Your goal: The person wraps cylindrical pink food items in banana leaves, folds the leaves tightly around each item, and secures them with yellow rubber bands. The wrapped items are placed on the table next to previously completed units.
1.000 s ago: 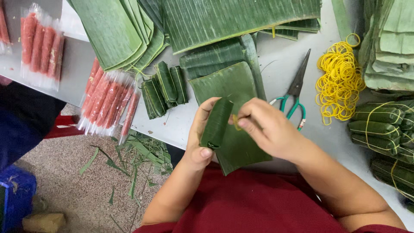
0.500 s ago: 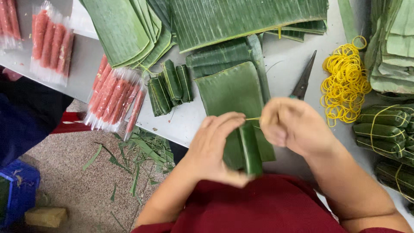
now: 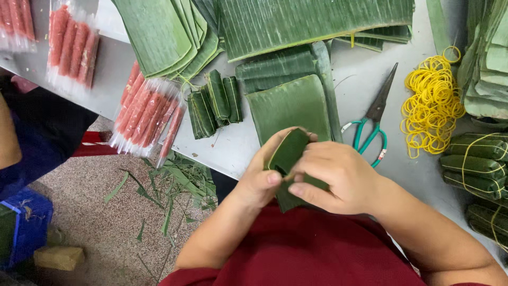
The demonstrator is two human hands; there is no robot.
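Both hands meet at the near edge of the tabletop (image 3: pixel 365 69), just above the red shirt (image 3: pixel 317 249). The left hand (image 3: pixel 263 177) cups a small leaf-wrapped roll (image 3: pixel 288 151) from below, thumb pressed onto its lower end, while the right hand (image 3: pixel 338 177) closes over it from the other side, fingers curled and pinching the leaf fold. Most of the roll is hidden between the palms; what shows is dark green, smooth and ribbed, tilted with its upper end pointing away. Right behind it lies a flat cut banana leaf piece (image 3: pixel 291 106), on a stack of similar pieces. To the left of that sit three finished small rolls (image 3: pixel 214 103), side by side, and beyond them clear packets of pink sausages (image 3: pixel 148 114) hang over the edge. To the right rest scissors with teal handles (image 3: pixel 370 127), then a heap of yellow rubber bands (image 3: pixel 431 106), then banded bundles (image 3: pixel 476 159) at the far right. Long leaves (image 3: pixel 312 21) cover the back. Leaf scraps (image 3: pixel 169 185) litter the floor below.
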